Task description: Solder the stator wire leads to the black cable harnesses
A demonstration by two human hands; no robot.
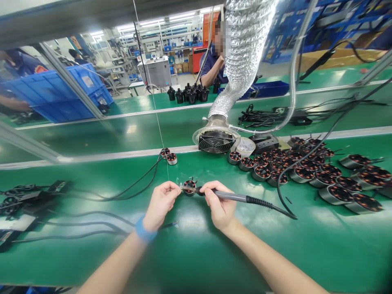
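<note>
A small motor stator (189,187) with copper windings lies on the green bench between my hands. My right hand (219,204) is closed round a soldering iron (235,197), whose tip touches the stator's right side. My left hand (161,203) pinches a thin solder wire (159,122) that drops from above, close to the stator's left side. A blue band circles my left wrist. The iron's black cord runs off to the right.
Several wound stators (306,167) lie in a heap at the right. A fume fan (216,141) on a silver duct (245,53) stands behind. Two stators (170,157) lie mid-bench. Black cables and boxes (27,200) crowd the left. A person in blue (211,65) works at the far bench.
</note>
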